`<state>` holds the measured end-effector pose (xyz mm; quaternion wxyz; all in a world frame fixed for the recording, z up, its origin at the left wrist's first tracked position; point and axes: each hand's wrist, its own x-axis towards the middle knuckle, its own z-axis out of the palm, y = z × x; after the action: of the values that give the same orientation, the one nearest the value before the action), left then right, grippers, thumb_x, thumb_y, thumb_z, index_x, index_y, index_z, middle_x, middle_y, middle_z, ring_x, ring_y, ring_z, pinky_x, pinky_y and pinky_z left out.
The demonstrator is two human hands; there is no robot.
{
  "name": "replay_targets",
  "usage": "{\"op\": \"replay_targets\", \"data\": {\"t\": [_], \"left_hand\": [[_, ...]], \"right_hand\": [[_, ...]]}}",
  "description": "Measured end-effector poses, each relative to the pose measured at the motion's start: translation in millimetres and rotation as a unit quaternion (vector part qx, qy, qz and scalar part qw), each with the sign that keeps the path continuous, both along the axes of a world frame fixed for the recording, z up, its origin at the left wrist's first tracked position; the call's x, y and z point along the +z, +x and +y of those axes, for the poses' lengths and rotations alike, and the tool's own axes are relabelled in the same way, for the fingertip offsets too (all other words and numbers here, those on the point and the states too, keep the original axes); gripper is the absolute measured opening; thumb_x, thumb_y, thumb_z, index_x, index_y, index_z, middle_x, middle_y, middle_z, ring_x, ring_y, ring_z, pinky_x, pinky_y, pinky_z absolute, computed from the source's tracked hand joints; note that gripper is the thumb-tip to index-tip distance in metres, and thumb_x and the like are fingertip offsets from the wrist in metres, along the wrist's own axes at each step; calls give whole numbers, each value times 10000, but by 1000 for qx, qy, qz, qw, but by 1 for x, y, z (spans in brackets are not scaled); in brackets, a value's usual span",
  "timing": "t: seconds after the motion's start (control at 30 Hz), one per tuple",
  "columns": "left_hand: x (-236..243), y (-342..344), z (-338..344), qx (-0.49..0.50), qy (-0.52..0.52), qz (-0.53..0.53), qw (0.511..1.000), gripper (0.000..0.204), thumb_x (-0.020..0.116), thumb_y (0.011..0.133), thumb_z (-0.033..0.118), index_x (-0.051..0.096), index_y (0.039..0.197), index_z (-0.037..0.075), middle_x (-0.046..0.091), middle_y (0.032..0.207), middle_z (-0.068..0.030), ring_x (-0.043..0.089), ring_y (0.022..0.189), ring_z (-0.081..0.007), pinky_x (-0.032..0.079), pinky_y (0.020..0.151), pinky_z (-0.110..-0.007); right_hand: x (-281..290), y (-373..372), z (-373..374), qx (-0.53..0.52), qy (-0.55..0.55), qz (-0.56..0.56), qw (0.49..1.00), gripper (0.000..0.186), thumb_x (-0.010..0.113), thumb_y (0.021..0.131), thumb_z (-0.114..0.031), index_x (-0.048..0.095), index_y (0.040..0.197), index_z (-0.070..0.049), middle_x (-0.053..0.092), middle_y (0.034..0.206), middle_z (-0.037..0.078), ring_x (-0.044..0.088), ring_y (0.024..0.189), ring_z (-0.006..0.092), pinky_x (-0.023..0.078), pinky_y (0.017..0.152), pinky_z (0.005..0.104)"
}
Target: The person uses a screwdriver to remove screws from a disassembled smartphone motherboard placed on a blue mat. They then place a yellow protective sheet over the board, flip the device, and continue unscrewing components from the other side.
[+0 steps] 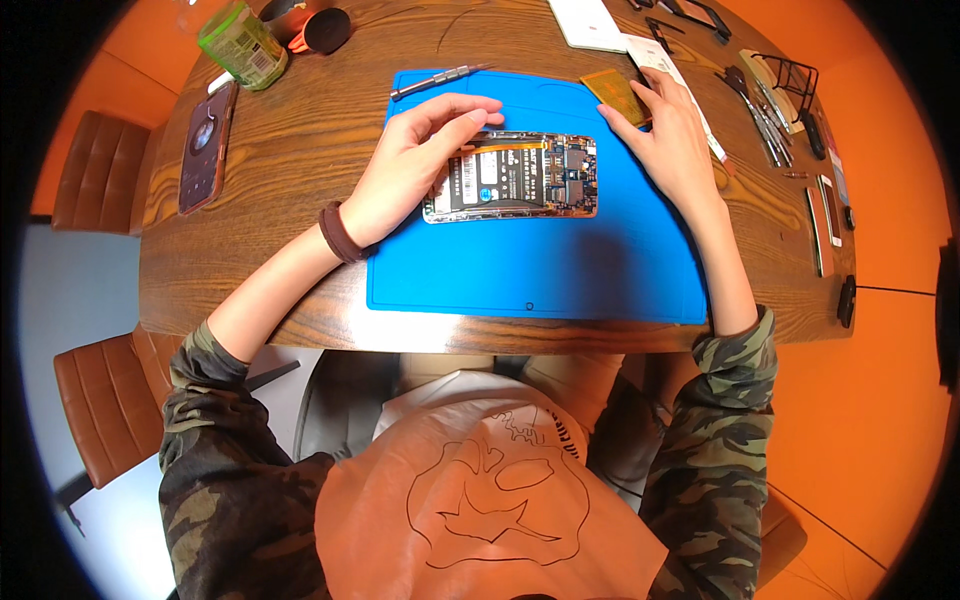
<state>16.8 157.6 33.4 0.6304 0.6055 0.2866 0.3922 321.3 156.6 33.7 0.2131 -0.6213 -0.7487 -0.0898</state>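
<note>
An opened smartphone (pixel 512 180) lies on a blue work mat (pixel 450 265), its black battery, orange flex cable and circuit board exposed. My left hand (pixel 415 150) rests over the phone's left end, its fingers stretched out above the top edge and thumb apart. At the mat's far right corner, a flat amber-brown square piece (pixel 612 92) sits between the thumb and fingers of my right hand (pixel 668 135). Part of that piece is hidden behind the fingers. A silver screwdriver (pixel 440 82) lies along the mat's far left edge.
Left on the wooden table (pixel 300 130) are another phone (pixel 208 145) and a green-labelled jar (pixel 243 48). Tweezers and slim tools (pixel 770 125), a wire stand (pixel 795 85) and a white phone (pixel 829 210) lie at the right. A white box (pixel 588 22) stands at the back.
</note>
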Motion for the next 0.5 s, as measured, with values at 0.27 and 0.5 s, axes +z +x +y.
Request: {"op": "replay_targets", "data": {"t": [0.27, 0.5], "left_hand": [[3, 2, -4, 1, 84, 59, 995, 293, 558, 1032, 184, 630, 1245, -3, 684, 1181, -114, 636, 1127, -157, 505, 982, -287], [2, 2, -2, -9, 68, 53, 996, 291, 544, 1036, 198, 645, 1219, -3, 684, 1183, -97, 637, 1126, -156, 495, 1010, -291]], "right_hand": [[0, 0, 1, 9, 35, -7, 999, 543, 684, 891, -393, 696, 1161, 78, 603, 1317, 207, 561, 1236, 349, 444, 1058, 446], [9, 8, 1, 22, 159, -19, 987, 205, 677, 920, -216, 730, 1018, -44, 723, 1056, 64, 671, 1023, 258, 534, 862, 366]]}}
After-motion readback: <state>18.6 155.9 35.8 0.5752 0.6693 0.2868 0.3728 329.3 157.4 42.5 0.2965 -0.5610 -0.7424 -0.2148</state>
